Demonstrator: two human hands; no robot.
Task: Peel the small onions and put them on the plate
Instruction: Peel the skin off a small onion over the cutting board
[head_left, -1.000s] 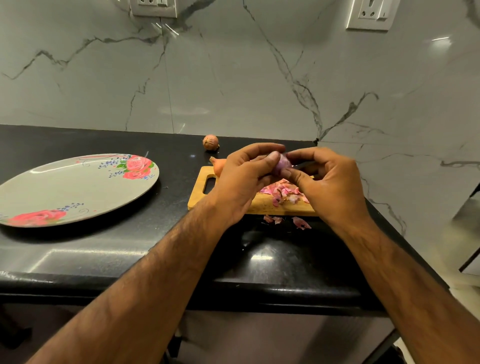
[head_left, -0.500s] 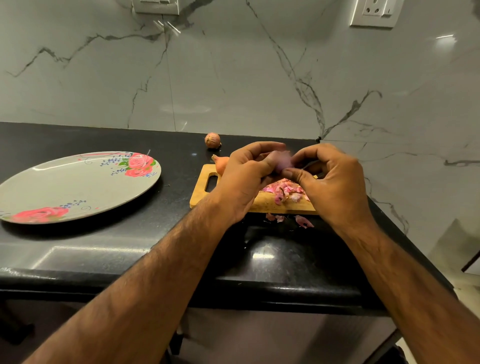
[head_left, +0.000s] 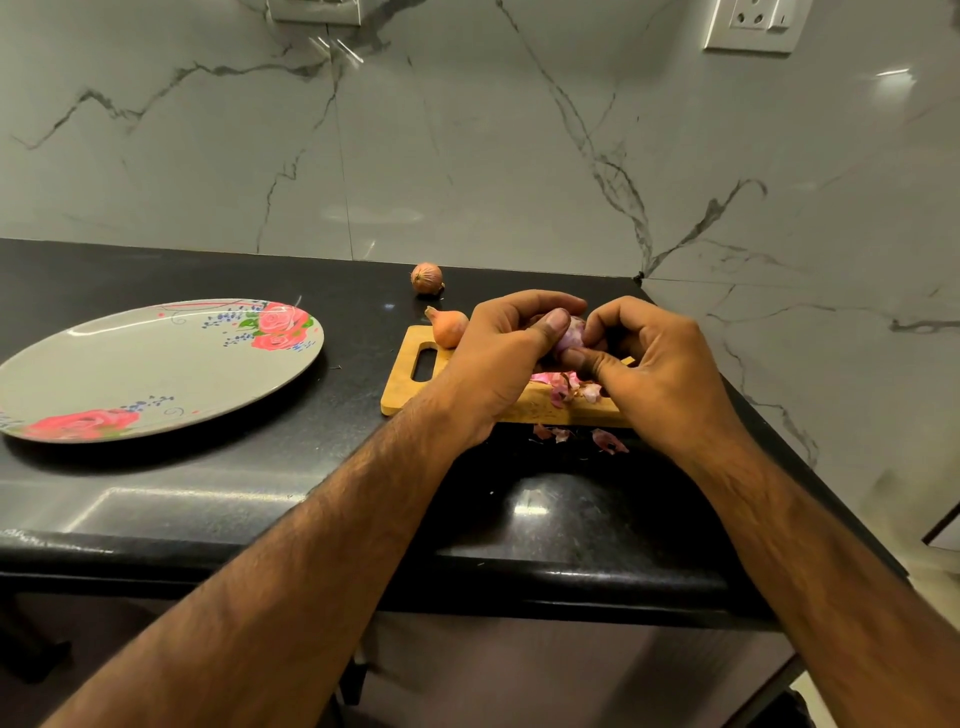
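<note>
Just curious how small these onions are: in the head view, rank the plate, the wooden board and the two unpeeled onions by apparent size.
1. Flowered plate, largest.
2. Wooden board.
3. Onion at the board's corner and onion on the counter behind it: about alike, unranked.

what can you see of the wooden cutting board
The cutting board looks like pale wood, rectangular with rounded corners and a slot handle at its left end. It lies flat on the black countertop. Pink onion peels lie on it, an unpeeled onion sits at its far left corner, and the left hand and right hand, gripping a pinkish onion above, hide its middle.
</note>
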